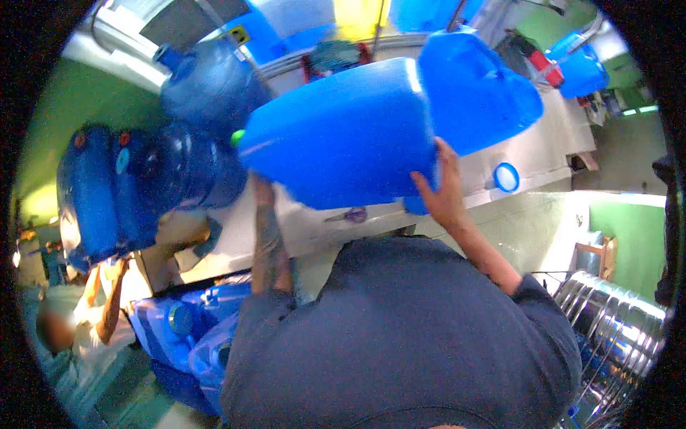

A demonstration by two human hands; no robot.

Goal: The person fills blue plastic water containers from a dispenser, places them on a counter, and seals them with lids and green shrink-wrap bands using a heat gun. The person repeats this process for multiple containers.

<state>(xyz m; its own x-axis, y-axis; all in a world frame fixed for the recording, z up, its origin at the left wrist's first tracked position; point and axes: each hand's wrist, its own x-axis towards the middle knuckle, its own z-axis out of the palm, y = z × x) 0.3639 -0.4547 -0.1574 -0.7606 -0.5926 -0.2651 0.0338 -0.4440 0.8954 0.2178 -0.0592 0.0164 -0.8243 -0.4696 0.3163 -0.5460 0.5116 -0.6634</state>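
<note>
A large blue plastic container (343, 134) lies on its side in front of me, across the counter. My right hand (446, 190) grips its right end, thumb and fingers spread over the edge. My left hand (262, 187) reaches under the left end, its fingers hidden by the container. A bright green piece (238, 138), perhaps a cap, shows at that end. Just below the container lie purple-handled scissors (355, 215). To the right of my right hand is a round blue-rimmed lid or ring (506, 177).
Another blue container (477, 91) stands behind on the right. Dark blue water jugs (198, 166) crowd the counter (316, 225) at left. A person (88, 332) at lower left raises their arms towards them. Blue jugs (187, 327) sit below the counter; a shiny metal rack (616, 327) is at right.
</note>
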